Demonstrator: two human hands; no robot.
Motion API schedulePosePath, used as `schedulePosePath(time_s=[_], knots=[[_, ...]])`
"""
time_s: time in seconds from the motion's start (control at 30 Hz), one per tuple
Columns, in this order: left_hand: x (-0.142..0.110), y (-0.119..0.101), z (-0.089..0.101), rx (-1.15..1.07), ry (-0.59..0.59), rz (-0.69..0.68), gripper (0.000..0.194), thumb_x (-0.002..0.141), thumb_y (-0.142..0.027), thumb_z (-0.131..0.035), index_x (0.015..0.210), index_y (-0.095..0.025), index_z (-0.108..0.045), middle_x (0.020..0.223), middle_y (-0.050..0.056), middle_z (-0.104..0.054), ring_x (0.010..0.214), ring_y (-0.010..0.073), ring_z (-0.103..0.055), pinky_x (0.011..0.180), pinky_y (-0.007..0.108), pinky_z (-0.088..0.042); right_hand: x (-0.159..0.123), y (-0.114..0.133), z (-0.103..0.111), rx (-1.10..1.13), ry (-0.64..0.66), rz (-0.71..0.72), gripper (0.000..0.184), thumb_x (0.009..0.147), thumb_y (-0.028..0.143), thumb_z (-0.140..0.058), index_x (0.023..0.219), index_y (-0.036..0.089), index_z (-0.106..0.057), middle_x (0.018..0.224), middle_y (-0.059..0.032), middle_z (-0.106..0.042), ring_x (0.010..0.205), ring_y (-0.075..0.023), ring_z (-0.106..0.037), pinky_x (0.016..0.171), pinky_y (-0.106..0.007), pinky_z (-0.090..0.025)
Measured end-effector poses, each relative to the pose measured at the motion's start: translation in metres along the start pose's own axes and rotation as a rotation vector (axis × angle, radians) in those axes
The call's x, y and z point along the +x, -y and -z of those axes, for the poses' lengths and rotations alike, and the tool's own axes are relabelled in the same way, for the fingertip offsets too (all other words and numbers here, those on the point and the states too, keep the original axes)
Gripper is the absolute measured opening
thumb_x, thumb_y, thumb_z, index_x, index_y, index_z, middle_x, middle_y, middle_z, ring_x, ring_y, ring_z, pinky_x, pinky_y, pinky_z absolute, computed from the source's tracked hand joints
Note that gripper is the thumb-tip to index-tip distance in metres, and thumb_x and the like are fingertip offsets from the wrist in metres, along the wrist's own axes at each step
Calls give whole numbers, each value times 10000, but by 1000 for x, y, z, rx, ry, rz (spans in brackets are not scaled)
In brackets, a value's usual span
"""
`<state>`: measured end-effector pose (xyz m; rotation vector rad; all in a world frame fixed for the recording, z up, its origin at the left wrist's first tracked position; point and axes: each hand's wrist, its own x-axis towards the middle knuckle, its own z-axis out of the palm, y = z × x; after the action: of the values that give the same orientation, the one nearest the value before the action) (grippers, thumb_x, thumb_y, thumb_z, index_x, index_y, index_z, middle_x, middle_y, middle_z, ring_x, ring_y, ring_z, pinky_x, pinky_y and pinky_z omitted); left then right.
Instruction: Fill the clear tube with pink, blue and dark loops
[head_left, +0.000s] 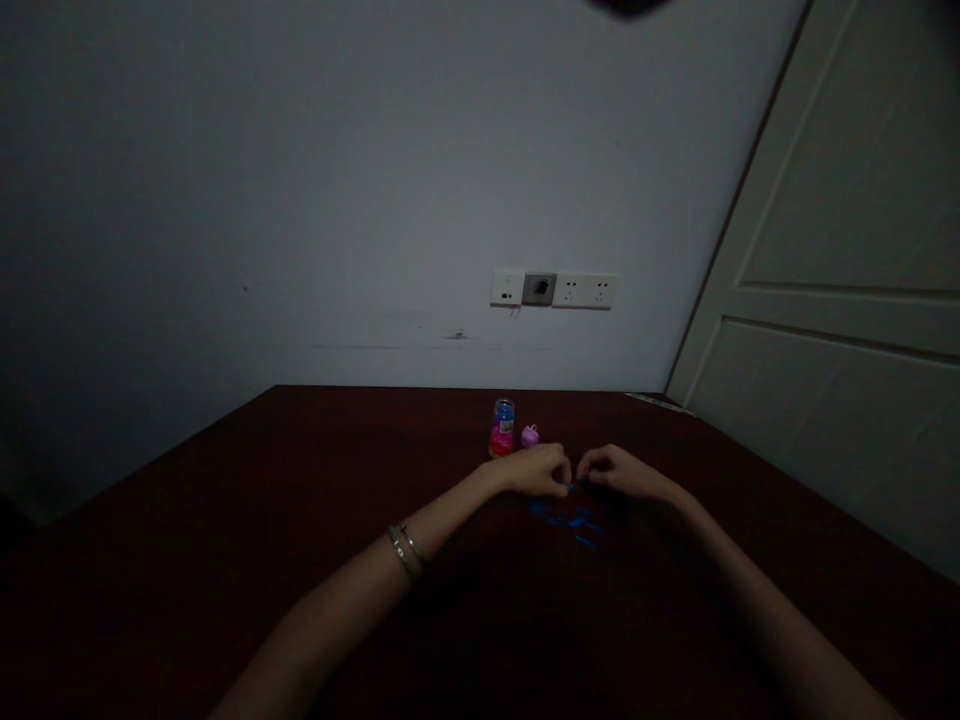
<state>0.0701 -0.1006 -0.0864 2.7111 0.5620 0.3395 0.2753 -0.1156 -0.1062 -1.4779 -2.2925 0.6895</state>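
My left hand [541, 470] is closed in a pinch, with a small blue strip [571, 487] showing at its fingertips. Close by on the right, my right hand [619, 471] has its fingers bent and drawn together; what they hold, if anything, is too small to tell. Several loose blue strips [577, 522] lie scattered on the dark red table [420, 430] just below both hands. Behind my left hand stands a clear jar [502, 430] with blue, pink and orange contents. A small pinkish-purple round object with a loop on top [529, 436] sits beside the jar.
The table's far edge meets a pale wall [375, 200] carrying a row of sockets [585, 290]. To the right, a white panelled door [847, 270] rises along the table's side. A flat light strip [658, 402] lies at the back right corner. The room is dim.
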Motion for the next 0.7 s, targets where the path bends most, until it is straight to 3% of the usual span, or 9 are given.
schedulePosePath(time_s=[0.2, 0.37, 0.5, 0.7], knots=[[-4, 17, 59, -302, -350, 49, 154, 719, -241, -571, 787, -114, -625, 785, 31, -574, 696, 94, -512, 643, 222, -410, 2, -7, 2, 14, -22, -11, 216, 662, 178, -456, 757, 137, -645, 745, -38, -629, 701, -155, -546, 667, -267, -415], [-9, 52, 95, -292, -631, 163, 142, 683, -230, -595, 749, -110, -632, 803, 42, -605, 752, 110, -525, 710, 260, -411, 3, -12, 1, 25, -56, -14, 212, 683, 202, -457, 762, 135, -642, 772, -49, -635, 734, -167, -559, 689, -279, -422], [-9, 72, 95, -304, -697, 241, 135, 666, -219, -599, 729, -108, -645, 798, 48, -628, 793, 129, -541, 763, 280, -410, 5, -12, -2, 3, -53, -3, 207, 683, 188, -462, 773, 139, -642, 774, -50, -633, 749, -170, -559, 695, -278, -422], [-6, 92, 73, -443, -708, 264, 175, 651, -235, -620, 749, -93, -647, 753, 46, -632, 736, 126, -550, 712, 254, -427, 6, -11, -5, -6, -68, 6, 206, 671, 174, -459, 751, 144, -646, 771, -42, -634, 719, -161, -558, 677, -269, -420]])
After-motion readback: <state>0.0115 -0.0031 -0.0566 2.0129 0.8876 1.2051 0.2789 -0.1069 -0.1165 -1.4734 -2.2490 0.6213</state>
